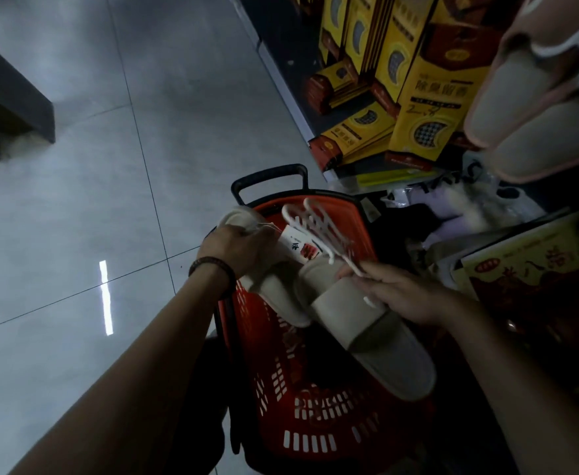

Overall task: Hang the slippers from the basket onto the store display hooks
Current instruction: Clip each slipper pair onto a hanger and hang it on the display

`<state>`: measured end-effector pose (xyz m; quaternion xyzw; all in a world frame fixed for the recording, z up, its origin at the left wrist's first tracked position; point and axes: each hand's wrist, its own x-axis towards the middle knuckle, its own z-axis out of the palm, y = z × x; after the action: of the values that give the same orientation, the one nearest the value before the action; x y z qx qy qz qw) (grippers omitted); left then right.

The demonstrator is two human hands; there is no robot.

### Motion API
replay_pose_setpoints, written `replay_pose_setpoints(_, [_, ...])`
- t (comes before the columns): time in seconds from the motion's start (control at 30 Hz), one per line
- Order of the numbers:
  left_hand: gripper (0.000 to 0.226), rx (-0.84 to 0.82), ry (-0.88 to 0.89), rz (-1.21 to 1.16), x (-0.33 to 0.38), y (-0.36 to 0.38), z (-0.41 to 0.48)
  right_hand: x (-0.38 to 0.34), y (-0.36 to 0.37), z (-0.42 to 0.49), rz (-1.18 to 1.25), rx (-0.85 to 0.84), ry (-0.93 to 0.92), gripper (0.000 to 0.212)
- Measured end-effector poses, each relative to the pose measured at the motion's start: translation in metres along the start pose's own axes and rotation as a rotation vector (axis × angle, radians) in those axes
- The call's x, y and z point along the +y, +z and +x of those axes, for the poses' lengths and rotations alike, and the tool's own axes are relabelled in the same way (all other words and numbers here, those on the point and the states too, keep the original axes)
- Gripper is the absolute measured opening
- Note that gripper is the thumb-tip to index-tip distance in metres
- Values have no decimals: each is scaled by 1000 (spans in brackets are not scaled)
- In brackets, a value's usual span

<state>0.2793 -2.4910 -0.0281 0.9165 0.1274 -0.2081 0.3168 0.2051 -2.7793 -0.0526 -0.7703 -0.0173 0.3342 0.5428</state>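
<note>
Both hands hold one beige slipper pair [336, 303] above the red basket [315, 406]: left hand [236, 250] clamps the heel end, right hand [401, 293] pinches its white hanger [318, 231]. At 2 o'clock, hung slippers [534, 108] occupy the display. This pair remains unhung.

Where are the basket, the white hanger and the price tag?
basket [274, 382], head view, on its red slotted side wall.
white hanger [318, 222], head view, on its upper bars above the slippers.
price tag [300, 246], head view, on the middle of the card.
</note>
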Motion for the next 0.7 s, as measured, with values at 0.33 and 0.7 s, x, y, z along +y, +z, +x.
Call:
replay_pose_setpoints(0.33, [38, 126, -80, -114, -12, -23, 5, 9, -12, 6, -264, 88, -8, 28])
replay_pose_setpoints(0.7, [28, -509, 21, 15, 5, -13, -14, 9, -7, 21, -184, 481, -158, 30])
